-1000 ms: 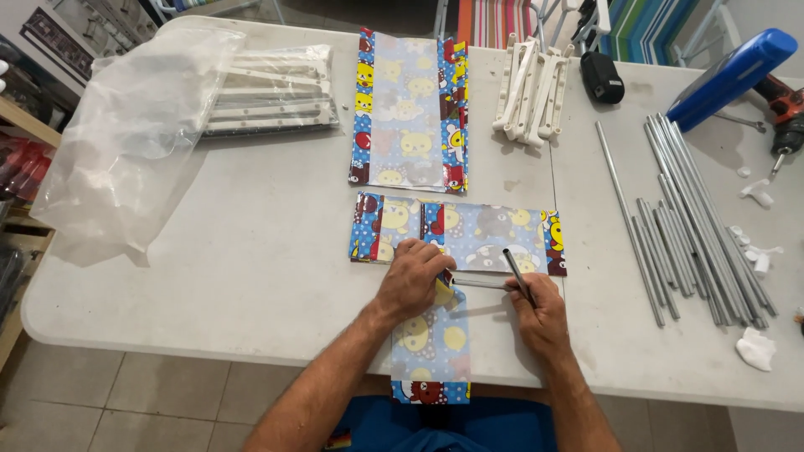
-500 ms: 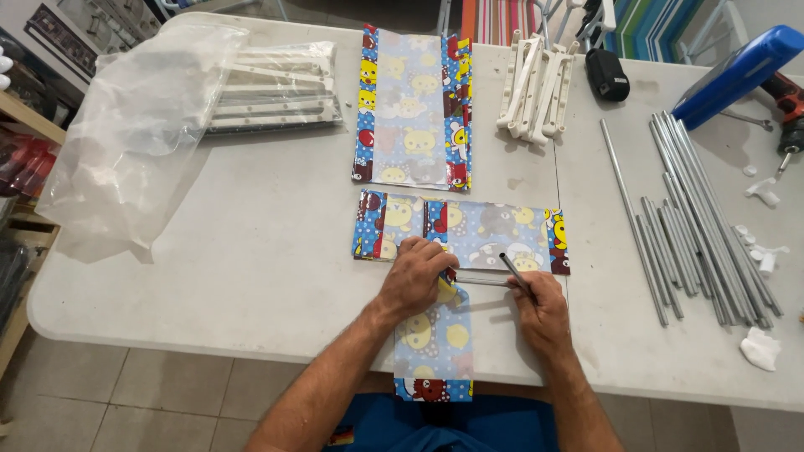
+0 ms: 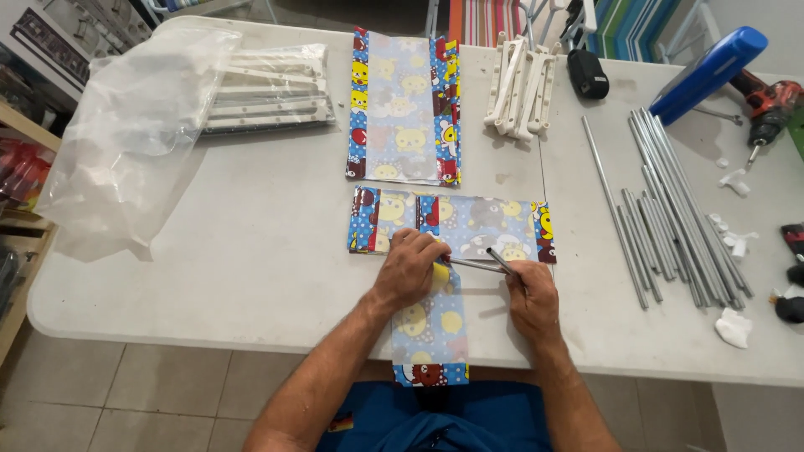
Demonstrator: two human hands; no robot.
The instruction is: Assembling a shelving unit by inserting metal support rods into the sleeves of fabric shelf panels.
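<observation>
- Near the front edge of the white table (image 3: pixel 251 251), the left hand (image 3: pixel 410 268) presses down on a strip of patterned cloth (image 3: pixel 429 322), fingers curled together over the end of a thin metal rod (image 3: pixel 473 265).
- The right hand (image 3: pixel 529 293) is closed around a second short rod (image 3: pixel 501 261), which angles up from its fingers just beside the first one.
- The cloth strip runs from the hands down over the table edge; another printed piece (image 3: pixel 486 226) lies flat just behind the hands, and a third (image 3: pixel 404 105) lies farther back.
- At the far left, a clear plastic bag (image 3: pixel 126 134) lies slack and open, with white plastic parts (image 3: pixel 268 92) showing at its mouth.
- To the right, a bundle of long metal rods (image 3: pixel 670 209) lies loose on the table, well apart from the hands.
- More white plastic parts (image 3: pixel 519 84) are heaped at the back, near a blue-handled tool (image 3: pixel 708 71) and a red drill (image 3: pixel 766 105).
</observation>
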